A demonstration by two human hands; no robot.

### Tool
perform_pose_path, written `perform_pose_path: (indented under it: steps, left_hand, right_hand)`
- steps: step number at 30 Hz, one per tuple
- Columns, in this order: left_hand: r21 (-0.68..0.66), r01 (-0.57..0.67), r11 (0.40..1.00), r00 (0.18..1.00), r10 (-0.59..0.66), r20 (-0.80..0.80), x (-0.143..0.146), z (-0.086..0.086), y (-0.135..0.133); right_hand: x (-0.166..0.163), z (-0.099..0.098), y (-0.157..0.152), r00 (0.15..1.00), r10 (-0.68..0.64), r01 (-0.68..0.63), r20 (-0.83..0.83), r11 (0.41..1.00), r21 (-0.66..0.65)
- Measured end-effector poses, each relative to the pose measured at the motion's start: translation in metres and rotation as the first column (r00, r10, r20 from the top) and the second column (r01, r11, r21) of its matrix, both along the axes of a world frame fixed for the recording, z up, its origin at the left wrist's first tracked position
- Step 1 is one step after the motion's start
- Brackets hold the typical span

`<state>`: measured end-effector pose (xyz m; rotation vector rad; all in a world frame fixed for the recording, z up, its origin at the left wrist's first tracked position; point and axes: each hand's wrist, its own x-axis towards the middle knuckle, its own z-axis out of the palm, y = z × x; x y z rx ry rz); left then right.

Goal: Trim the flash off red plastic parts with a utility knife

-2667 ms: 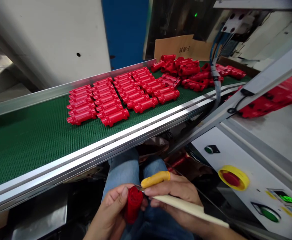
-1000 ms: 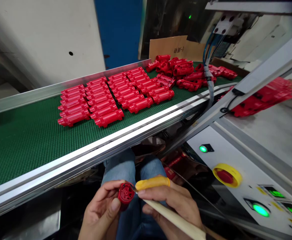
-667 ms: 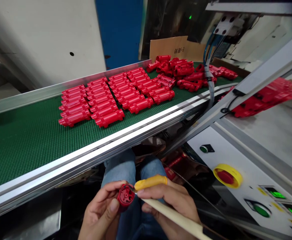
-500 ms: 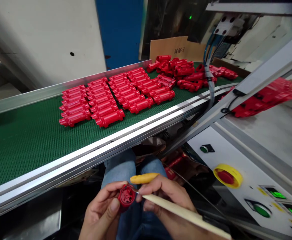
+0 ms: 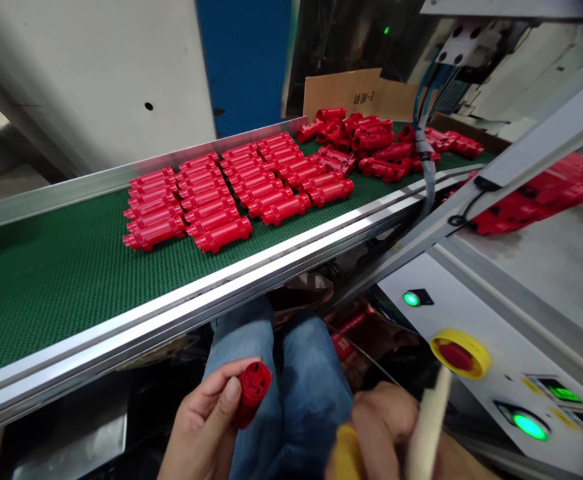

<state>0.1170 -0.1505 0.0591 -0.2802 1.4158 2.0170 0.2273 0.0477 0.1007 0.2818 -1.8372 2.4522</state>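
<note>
My left hand (image 5: pixel 202 420) grips a red plastic cylinder (image 5: pixel 252 395) between thumb and fingers, low in front of my knees. The cylinder's round end, with small openings inside its rim, faces up toward me. Off to the right, apart from it, my right hand (image 5: pixel 388 423) is closed and smeared by motion. In that hand are a yellow handle-like piece (image 5: pixel 348 453) and a pale, flat-sided stick (image 5: pixel 430 423) that points upward. Whether the two belong to one tool cannot be made out.
Across the green conveyor belt (image 5: pixel 71 283) lie rows of red cylinders (image 5: pixel 224 235) and a loose heap of red parts (image 5: pixel 371 137). A metal rail (image 5: pixel 171 303) edges the belt. At right stands a control panel (image 5: pixel 421 327) with a red-and-yellow stop button (image 5: pixel 458 355).
My right hand has moved away from the cylinder, right and down, with the yellow piece and stick. My left hand keeps the cylinder, now tilted slightly. Green panel buttons have lit up.
</note>
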Motion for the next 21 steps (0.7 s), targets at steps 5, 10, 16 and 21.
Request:
perform_pose_path:
  steps: [5, 10, 16, 21]
  left_hand:
    - [0.106, 0.078, 0.991, 0.994, -0.086, 0.067, -0.001, 0.005, 0.003]
    - [0.132, 0.096, 0.987, 0.975, -0.120, 0.186, 0.005, 0.017, 0.009]
    - [0.130, 0.124, 0.984, 0.965, -0.150, 0.213, 0.007, 0.012, 0.008]
    - [0.100, 0.168, 0.981, 0.954, -0.188, 0.232, 0.006, 0.010, 0.007]
  right_hand:
    - [-0.016, -0.007, 0.007, 0.947, -0.277, 0.318, -0.163, 0.886, 0.338]
    - [-0.031, -0.015, -0.003, 0.897, -0.199, 0.371, -0.395, 0.825, 0.427]
    - [-0.036, -0.017, -0.010, 0.899, -0.175, 0.334, -0.401, 0.868, 0.368]
    - [-0.038, -0.018, -0.009, 0.905, -0.182, 0.320, -0.383, 0.886, 0.335]
